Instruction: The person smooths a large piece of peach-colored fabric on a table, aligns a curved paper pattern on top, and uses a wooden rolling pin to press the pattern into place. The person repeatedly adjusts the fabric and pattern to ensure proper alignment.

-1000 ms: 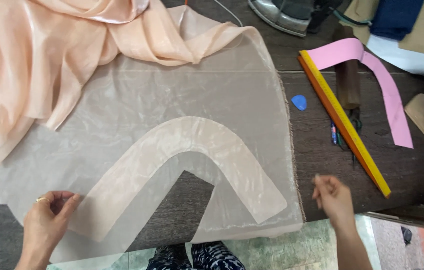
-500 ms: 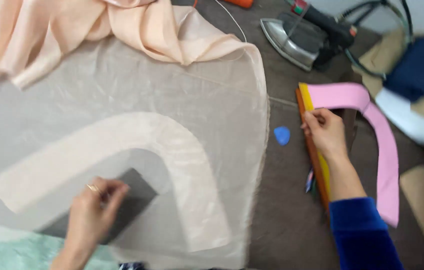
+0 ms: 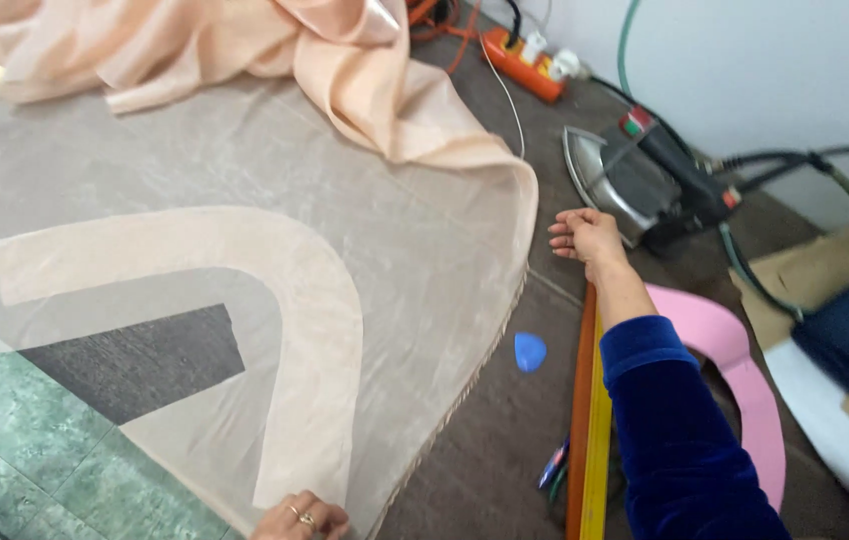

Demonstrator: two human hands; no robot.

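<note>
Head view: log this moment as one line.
left hand: on sheer fabric edge | right hand: closed, beside iron | curved peach piece: flat on fabric | blue chalk: on table
</note>
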